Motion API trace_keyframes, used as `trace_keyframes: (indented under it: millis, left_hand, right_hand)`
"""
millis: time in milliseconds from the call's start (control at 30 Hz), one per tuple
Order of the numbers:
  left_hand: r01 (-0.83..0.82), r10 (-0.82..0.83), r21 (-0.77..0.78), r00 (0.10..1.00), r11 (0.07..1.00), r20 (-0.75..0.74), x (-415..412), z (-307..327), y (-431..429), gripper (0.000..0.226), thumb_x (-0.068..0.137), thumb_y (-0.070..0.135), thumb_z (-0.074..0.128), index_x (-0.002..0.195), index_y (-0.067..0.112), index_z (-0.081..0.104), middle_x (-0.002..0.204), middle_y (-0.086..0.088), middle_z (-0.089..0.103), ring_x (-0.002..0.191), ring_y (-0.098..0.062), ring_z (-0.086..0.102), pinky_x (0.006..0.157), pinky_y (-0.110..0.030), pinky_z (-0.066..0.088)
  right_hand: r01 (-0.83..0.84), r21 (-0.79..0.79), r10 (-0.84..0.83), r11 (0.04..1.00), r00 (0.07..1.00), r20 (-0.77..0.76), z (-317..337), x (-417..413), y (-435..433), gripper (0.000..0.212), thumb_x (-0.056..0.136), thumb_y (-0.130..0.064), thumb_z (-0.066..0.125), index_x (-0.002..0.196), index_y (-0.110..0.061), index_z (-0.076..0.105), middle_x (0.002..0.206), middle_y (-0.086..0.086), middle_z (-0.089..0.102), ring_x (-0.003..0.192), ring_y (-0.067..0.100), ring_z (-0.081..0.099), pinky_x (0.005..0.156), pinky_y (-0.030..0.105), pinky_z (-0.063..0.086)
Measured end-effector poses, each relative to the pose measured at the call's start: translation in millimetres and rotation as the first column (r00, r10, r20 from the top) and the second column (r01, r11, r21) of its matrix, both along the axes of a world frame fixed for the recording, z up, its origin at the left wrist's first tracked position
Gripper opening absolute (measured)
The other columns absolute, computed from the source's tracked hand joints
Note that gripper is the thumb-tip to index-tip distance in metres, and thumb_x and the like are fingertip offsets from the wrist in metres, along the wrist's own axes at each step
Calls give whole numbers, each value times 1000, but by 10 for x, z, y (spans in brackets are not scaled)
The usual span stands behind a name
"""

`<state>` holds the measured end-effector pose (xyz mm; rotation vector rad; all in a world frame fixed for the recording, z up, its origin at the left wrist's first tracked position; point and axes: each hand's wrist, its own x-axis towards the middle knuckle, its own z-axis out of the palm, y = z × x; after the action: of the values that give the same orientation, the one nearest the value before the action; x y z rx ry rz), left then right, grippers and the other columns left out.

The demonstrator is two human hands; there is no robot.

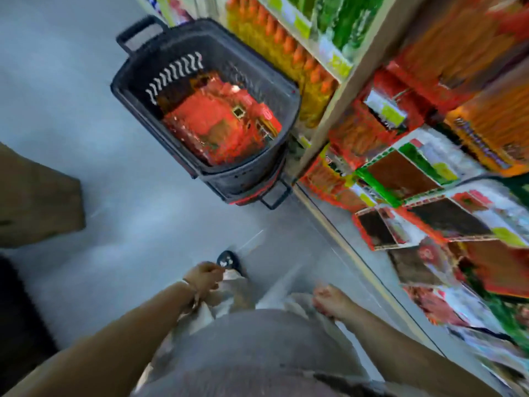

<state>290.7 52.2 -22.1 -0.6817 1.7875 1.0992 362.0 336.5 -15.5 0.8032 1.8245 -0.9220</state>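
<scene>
Black plastic shopping basket (240, 179) on the floor, well ahead of both hands, close beside the shelves (340, 104). Mesh walls, red packets (211, 121) heaped inside. Probably stiff and fairly heavy; best taken by the tall handle (140, 30) at its far end. Left hand (204, 277) and right hand (329, 296) low, loosely curled, holding nothing.

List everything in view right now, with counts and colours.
shopping basket: one, black, on the floor beside the shelving
red packets: several, inside the basket
bottles: one row, yellow with orange caps, shelved beside the basket
green packets: several, shelved at top of view
boxed goods: many, red, green and brown, shelved at right
brown shape: one, left edge, too blurred to name
shoe: one, dark, beyond the left hand
left hand: one, loosely curled, empty
right hand: one, loosely curled, empty
</scene>
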Motion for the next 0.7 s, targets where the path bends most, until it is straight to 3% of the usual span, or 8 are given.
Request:
trace_keyframes:
  millis: [100, 267, 400, 500, 700]
  left_hand:
    - [24, -23, -63, 1000, 998, 13, -339, 14, -480, 9, 94, 9, 49, 90, 8, 57, 88, -12, 58, 63, -15, 52, 52, -23, 39]
    - [-70, 66, -106, 997, 992, -36, -837, 108, -995, 15, 95, 14, 48, 104, 8, 58, 97, -9, 61, 76, -19, 58, 57, -24, 38]
    - [-160, 152, -68, 982, 985, -109, -1243, 163, -1058, 18, 96, 13, 45, 105, 9, 59, 97, -8, 62, 85, -22, 59, 65, -25, 44]
    - [-182, 177, -13, 969, 983, -170, -1633, 195, -978, 18, 96, 14, 43, 104, 13, 59, 98, -4, 63, 89, -20, 60, 79, -30, 47]
    - [-319, 321, 47, 920, 947, -226, -2390, 205, -842, 19, 95, 12, 43, 94, 18, 61, 90, 2, 64, 80, -10, 60, 76, -28, 48]
  right_hand:
    - [35, 4, -35, 999, 996, -82, -31, -432, -334, 35, 91, 0, 45, 57, -13, 45, 47, 1, 45, 41, 9, 41, 42, 19, 28]
    - [273, -137, -298, 952, 931, -212, 21, -1290, -860, 7, 96, -9, 49, 94, -9, 56, 74, 5, 57, 58, 11, 50, 47, 14, 38]
    - [327, -284, -406, 901, 867, -290, 78, -1989, -1157, 7, 96, -16, 53, 94, -11, 58, 74, 4, 62, 53, 7, 55, 46, 14, 43]
    - [356, -380, -472, 854, 837, -278, 49, -2501, -1301, 8, 95, -23, 56, 97, -15, 59, 77, 3, 65, 59, 9, 60, 54, 21, 48]
    - [436, -376, -518, 818, 841, -153, -233, -3498, -1375, 27, 98, -19, 49, 124, -10, 50, 96, 8, 63, 75, 18, 63, 59, 24, 51]
